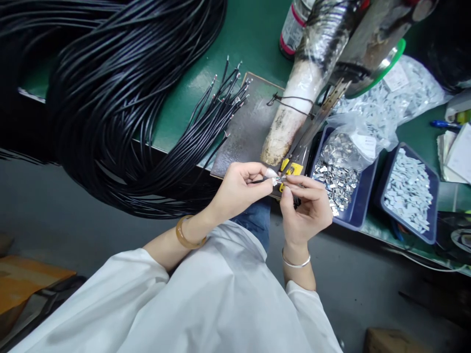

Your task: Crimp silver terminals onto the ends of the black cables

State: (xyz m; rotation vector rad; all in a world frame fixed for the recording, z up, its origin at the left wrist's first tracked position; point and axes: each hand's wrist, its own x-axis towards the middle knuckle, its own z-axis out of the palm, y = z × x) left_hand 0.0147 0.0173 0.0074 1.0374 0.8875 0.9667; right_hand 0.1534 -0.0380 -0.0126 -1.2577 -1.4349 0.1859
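Observation:
My left hand (237,191) pinches a thin black cable (260,181) close to its end, thumb against forefinger. The fingertips wear white coverings. Right at that cable end, my right hand (307,208) has thumb and fingers closed together. What sits between them is too small to make out, though a shiny bit shows at the tip. Both hands meet in front of a machine's yellow label (294,169). To their left, more black cables (206,122) fan out with bared ends over a dark metal plate (239,132).
A large bundle of black cables (136,73) hangs over the green table (253,29). A wrapped machine arm (294,98) slants down near my hands. On the right, a blue tray (355,220) holds small metal pieces; another tray (435,201) holds pale ones. Behind lies a plastic bag (412,88).

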